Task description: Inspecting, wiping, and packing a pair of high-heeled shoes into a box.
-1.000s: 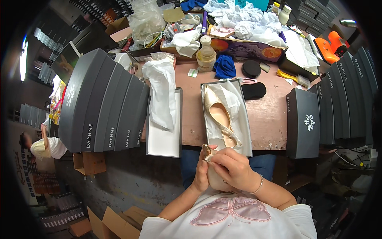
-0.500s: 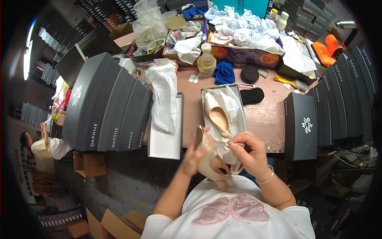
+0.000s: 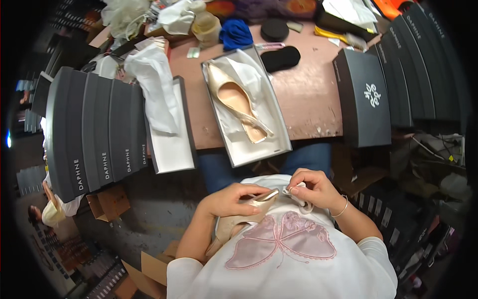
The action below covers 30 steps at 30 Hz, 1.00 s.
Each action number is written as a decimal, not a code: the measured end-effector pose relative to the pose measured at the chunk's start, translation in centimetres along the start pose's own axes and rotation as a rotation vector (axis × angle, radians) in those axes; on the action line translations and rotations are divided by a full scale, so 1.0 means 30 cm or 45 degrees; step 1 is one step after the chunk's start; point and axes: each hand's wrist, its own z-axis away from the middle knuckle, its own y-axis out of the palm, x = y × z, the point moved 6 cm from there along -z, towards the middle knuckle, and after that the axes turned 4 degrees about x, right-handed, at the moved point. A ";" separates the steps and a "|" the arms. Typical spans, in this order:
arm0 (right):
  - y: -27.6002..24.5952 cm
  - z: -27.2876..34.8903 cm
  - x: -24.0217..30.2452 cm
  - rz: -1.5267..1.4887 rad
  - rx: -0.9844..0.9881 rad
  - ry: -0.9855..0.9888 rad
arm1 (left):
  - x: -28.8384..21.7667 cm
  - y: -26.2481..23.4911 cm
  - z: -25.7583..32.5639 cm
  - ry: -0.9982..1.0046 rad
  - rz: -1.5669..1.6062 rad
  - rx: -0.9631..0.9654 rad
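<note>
My left hand (image 3: 235, 200) is wrapped round a pale gold shoe (image 3: 230, 223), close to my shirt, its heel end toward my right hand. Part of that shoe is hidden behind my fingers and wrist. To its right, my right hand (image 3: 318, 189) pinches a crumpled whitish cloth (image 3: 304, 201), which hangs below the fingertips. The matching pointed shoe (image 3: 219, 79) lies toe away from me in an open grey shoe box (image 3: 249, 155), on white tissue paper (image 3: 244, 70). Neither hand touches the box.
A lid-like tray (image 3: 174, 154) with white paper (image 3: 155, 87) lies left of the box. Stacked dark shoe boxes (image 3: 92, 134) flank the table (image 3: 313, 104), with another box (image 3: 366, 99) at right. Behind are a blue cloth (image 3: 235, 34), a black pad (image 3: 281, 59) and a yellow-handled brush (image 3: 338, 36).
The held shoe has come down and nearer my body, its heel end turned toward the right. My right hand has drawn back from the box with the cloth. The view has tilted downward.
</note>
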 end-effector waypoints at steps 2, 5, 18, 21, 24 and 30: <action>-0.013 0.016 -0.014 -0.060 -0.046 -0.018 | -0.074 -0.002 0.013 0.047 -0.222 -0.059; -0.024 0.024 -0.007 -0.027 -0.089 -0.059 | -0.134 0.012 0.010 -0.008 -0.527 -0.083; 0.003 -0.009 0.006 0.067 -0.150 -0.022 | -0.016 -0.011 -0.036 -0.184 -0.206 0.061; 0.007 -0.011 0.021 0.145 -0.138 -0.006 | -0.041 -0.005 -0.051 -0.212 -0.323 0.096; 0.016 -0.015 0.037 0.334 -0.093 -0.125 | -0.062 0.007 -0.055 -0.218 -0.416 0.112; 0.089 -0.024 0.090 0.514 0.073 -0.254 | -0.110 0.049 -0.052 -0.172 -0.575 0.010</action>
